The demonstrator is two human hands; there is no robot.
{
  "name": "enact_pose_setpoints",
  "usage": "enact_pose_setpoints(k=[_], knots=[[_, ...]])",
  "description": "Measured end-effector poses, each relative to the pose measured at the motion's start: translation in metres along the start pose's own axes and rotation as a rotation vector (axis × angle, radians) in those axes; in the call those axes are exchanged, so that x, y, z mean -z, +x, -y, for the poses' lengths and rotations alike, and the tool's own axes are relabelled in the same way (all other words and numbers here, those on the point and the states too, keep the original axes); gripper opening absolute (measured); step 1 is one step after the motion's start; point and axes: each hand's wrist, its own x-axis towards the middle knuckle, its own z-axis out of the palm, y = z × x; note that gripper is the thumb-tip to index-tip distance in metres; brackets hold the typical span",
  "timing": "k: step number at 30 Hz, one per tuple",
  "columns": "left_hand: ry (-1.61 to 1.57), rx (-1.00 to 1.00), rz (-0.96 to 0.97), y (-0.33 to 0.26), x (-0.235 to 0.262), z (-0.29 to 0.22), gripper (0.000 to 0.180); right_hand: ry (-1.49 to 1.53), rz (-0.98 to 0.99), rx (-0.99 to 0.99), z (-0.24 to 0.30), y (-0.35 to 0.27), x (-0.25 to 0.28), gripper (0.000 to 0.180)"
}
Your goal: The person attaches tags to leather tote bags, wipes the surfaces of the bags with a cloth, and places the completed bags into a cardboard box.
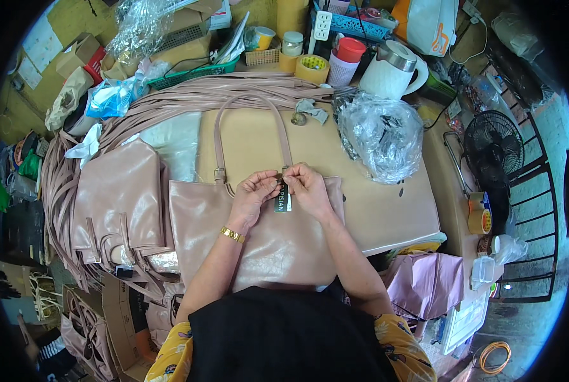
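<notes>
A stack of finished pink bags (115, 197) waits at the left, while the pink tote bag (259, 235) lies flat on the worktable (386, 210) so the left hand (254, 191) and right hand (307, 184) can pinch its hang tag (282, 200) at the handle base.

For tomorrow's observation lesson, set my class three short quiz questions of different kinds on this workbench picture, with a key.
1. True or false: both hands touch the hanging tag.
2. What lies under the left hand and right hand? A) a pink handbag B) a kettle C) a fan
3. Fill in: the left wrist wears a gold ____.

Key: 1 true. 2 A. 3 bracelet.
</notes>
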Motion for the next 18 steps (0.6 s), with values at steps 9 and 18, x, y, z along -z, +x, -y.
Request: enact_pose_setpoints(k=[9,18], knots=[[0.028,-0.102,0.050,0.000,-0.002,0.003,0.030,-0.221,0.013,0.048,-0.006,0.002,0.001,0.007],[0.040,-0.107,0.022,-0.001,-0.004,0.003,0.033,-0.205,0.007,0.042,-0.017,0.004,0.005,0.009]])
